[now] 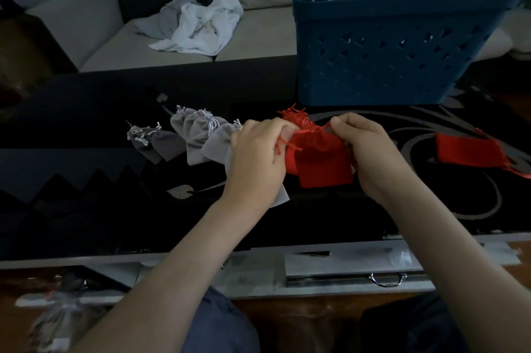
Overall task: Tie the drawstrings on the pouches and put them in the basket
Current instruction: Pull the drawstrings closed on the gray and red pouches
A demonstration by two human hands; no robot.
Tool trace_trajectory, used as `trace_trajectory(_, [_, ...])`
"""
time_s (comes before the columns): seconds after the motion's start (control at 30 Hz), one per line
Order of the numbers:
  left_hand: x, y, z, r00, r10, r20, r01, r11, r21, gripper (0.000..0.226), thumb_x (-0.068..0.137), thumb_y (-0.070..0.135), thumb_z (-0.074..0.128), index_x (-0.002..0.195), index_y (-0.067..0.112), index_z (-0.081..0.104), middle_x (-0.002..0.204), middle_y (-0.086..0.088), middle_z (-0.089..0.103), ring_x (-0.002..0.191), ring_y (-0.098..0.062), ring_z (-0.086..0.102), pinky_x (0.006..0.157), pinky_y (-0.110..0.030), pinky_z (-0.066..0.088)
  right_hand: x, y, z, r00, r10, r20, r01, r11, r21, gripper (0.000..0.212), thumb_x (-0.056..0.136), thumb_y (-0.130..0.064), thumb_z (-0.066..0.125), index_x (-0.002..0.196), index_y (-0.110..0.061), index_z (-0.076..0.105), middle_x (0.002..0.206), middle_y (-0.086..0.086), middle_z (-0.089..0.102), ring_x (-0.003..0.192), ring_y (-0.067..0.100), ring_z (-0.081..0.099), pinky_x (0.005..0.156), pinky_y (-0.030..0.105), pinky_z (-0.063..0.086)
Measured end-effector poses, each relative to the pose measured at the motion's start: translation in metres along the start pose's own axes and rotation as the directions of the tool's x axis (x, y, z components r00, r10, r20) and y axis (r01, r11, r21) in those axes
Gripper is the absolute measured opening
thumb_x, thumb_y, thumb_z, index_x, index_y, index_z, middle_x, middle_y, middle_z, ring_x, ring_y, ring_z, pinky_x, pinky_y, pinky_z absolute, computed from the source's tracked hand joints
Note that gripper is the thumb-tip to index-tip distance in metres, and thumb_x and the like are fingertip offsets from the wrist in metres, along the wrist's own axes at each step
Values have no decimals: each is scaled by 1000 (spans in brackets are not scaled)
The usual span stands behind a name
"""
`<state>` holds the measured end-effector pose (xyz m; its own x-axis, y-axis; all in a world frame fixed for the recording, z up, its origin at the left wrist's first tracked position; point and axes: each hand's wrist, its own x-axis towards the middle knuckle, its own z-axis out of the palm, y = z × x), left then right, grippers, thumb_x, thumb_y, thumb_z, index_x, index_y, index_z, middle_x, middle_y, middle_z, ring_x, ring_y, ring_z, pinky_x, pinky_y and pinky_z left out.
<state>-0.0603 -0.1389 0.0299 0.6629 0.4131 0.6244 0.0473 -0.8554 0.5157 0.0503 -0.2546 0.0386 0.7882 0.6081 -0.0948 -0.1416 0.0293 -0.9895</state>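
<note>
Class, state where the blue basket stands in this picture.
In the head view, the blue basket stands upper right on the dark table, just beyond the red pouch that the left hand and right hand grip.

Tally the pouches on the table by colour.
Red: 2, the held red pouch between left hand and right hand, and the loose red pouch at right.
Grey: about 6 grey pouches, overlapping, so uncertain.
Total: about 8.

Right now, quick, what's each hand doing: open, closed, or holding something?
Left hand: closed, gripping the red pouch at its gathered top.
Right hand: closed, pinching the same pouch's top from the other side.
</note>
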Motion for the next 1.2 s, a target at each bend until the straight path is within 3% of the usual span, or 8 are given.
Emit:
trace_trajectory(0.1, [0, -1, -2, 999, -27, 44, 25, 998, 55, 19, 89, -2, 47, 77, 4, 60, 73, 8, 56, 77, -16, 51, 75, -34, 44, 14, 2, -11, 993, 68, -100, -52, 986, 156, 30, 97, -15, 45, 67, -15, 44, 46, -5, 40, 38, 8, 35, 40, 20, 29])
trace_trajectory(0.23, [2, -6, -4, 986, -96, 134, 95, 995, 15, 26, 95, 1, 46, 71, 10, 54, 65, 17, 47, 69, -4, 50, 70, -19, 40, 24, 8, -24, 987, 40, -153, -29, 997, 75, 33, 95, -14, 49, 63, -15, 46, 43, -10, 39, 36, 3, 32, 38, 15, 30])
trace_trajectory(0.33, [1, -9, -3, 946, -234, 225, 255, 964, -70, 34, 99, 8, 43, 66, 18, 51, 59, 13, 52, 61, 3, 54, 64, -9, 40, 17, 5, -28, 988, 13, -151, -18, 999, -36, 29, 94, -14, 51, 65, -13, 48, 48, -5, 40, 41, 7, 34, 44, 18, 30])
trace_trajectory(0.57, [-1, -10, -4, 930, -254, 267, 266, 964, -10, 36, 99, 25, 46, 70, 7, 60, 51, -4, 56, 52, -16, 56, 60, -30, 43, 3, -7, -26, 959, -210, -191, 136, 930, -340, 10, 90, -7, 53, 81, -11, 56, 67, 2, 48, 57, 12, 45, 55, 20, 39])
trace_trajectory(0.7, [-2, 2, -3, 877, -293, 382, 401, 883, -244, 36, 99, 26, 47, 65, 17, 56, 44, 6, 53, 45, -3, 50, 60, -22, 39, -1, -6, -15, 949, -314, 40, 314, 919, -239, 16, 90, -4, 59, 103, -12, 58, 82, 5, 52, 77, 13, 51, 71, 19, 44])
trace_trajectory(0.87, [-1, 11, -6, 863, -312, 397, 488, 720, -494, 34, 100, 25, 46, 70, 13, 57, 48, 3, 53, 47, -11, 48, 51, -22, 41, -6, -1, -3, 891, -251, 378, 374, 877, -300, 20, 88, -5, 62, 106, -13, 61, 95, 11, 62, 88, 10, 57, 82, 22, 45])
trace_trajectory(1.03, [3, 8, -9, 843, -377, 384, 536, 518, -666, 34, 98, 29, 47, 71, 11, 59, 51, 0, 53, 44, -10, 44, 45, -20, 36, -8, -2, 4, 872, -248, 422, 370, 899, -236, 8, 89, -6, 59, 87, -11, 65, 81, 3, 62, 78, 8, 57, 74, 17, 46])
trace_trajectory(1.2, [4, 8, -15, 892, -247, 378, 449, 395, -801, 16, 88, 23, 53, 91, 9, 61, 80, -8, 68, 53, -7, 52, 50, -18, 43, -10, -2, 4, 875, -227, 427, 341, 916, -213, 8, 90, -11, 58, 85, -8, 64, 79, 6, 57, 75, 11, 52, 72, 20, 44])
